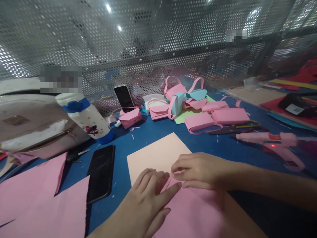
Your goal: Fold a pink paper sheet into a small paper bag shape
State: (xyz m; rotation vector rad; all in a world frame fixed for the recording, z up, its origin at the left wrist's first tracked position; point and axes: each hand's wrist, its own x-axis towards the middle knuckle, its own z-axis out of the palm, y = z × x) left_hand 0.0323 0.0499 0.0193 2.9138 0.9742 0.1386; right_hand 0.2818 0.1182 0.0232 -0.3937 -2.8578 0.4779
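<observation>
A pink paper sheet (pixel 195 211) lies on a larger pale peach sheet (pixel 158 152) on the blue table. My left hand (pixel 148 198) rests flat on the pink paper with its fingers stretched out and pressed down. My right hand (pixel 198 170) comes in from the right, its fingers curled and pinching a folded edge of the pink paper just beside my left fingertips. The fold itself is partly hidden under both hands.
A black phone (pixel 101 173) lies left of the sheets; loose pink paper (pixel 37 201) lies further left. A white bottle (pixel 85 117), a grey bag (pixel 32 125), a propped phone (pixel 123 97), several finished paper bags (pixel 198 109), scissors (pixel 235 129) and a pink glue gun (pixel 274 143) surround them.
</observation>
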